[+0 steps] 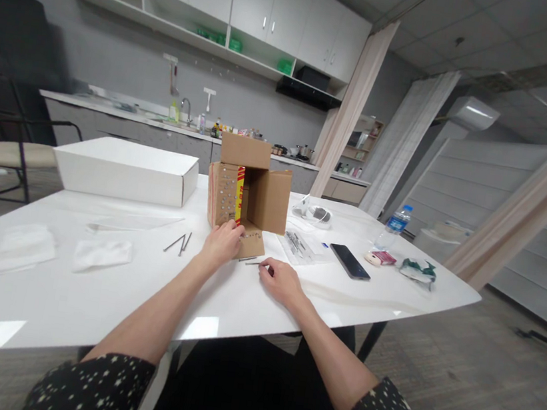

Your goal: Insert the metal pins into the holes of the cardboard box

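Observation:
An open cardboard box stands on the table with its opening towards me and its flaps spread. Small pale dots mark its left flap, and yellow-and-red tape runs along the edge. My left hand is closed at the lower left of the opening, its fingers curled against the cardboard by the bottom flap. Low in front of that flap, my right hand has thumb and forefinger together at the end of a thin metal nail. Another nail lies just behind it. Left of my left hand rest several more nails.
A long white box stands at the back left, with white cloths nearer me. To the right are a clear plastic pack, a black phone, a small red-and-white packet, a water bottle and a crumpled green-and-clear wrapper.

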Demonstrator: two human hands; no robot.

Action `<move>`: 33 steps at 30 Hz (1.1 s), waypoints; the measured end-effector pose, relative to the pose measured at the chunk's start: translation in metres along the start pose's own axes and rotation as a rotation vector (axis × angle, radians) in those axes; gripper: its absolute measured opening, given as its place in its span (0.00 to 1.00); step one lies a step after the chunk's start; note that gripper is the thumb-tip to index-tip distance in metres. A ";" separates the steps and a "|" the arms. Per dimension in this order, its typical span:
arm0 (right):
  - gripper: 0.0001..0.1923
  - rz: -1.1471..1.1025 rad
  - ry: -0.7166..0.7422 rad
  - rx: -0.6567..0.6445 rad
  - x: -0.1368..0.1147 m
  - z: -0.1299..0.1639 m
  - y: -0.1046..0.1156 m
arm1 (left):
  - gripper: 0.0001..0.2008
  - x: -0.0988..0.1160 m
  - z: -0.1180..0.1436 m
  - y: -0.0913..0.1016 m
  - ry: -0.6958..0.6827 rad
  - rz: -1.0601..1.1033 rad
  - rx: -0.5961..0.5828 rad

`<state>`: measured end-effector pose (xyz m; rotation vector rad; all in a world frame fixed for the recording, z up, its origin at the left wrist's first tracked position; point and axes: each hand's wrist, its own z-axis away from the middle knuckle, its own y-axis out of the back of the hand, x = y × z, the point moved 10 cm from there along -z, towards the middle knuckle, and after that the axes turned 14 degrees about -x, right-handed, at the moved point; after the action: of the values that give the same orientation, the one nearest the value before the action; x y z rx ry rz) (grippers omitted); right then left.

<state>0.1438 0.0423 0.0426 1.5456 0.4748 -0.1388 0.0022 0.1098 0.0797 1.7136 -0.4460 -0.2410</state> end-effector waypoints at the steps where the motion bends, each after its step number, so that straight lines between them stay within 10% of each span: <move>1: 0.13 -0.004 -0.001 0.002 0.001 0.000 0.000 | 0.14 0.000 0.000 0.000 -0.002 0.004 0.004; 33: 0.13 -0.064 0.009 0.048 0.005 -0.001 0.002 | 0.08 0.002 -0.002 0.010 -0.216 0.373 0.213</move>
<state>0.1490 0.0445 0.0423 1.5798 0.5317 -0.1934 0.0035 0.1089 0.0902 1.7796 -0.9672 -0.1092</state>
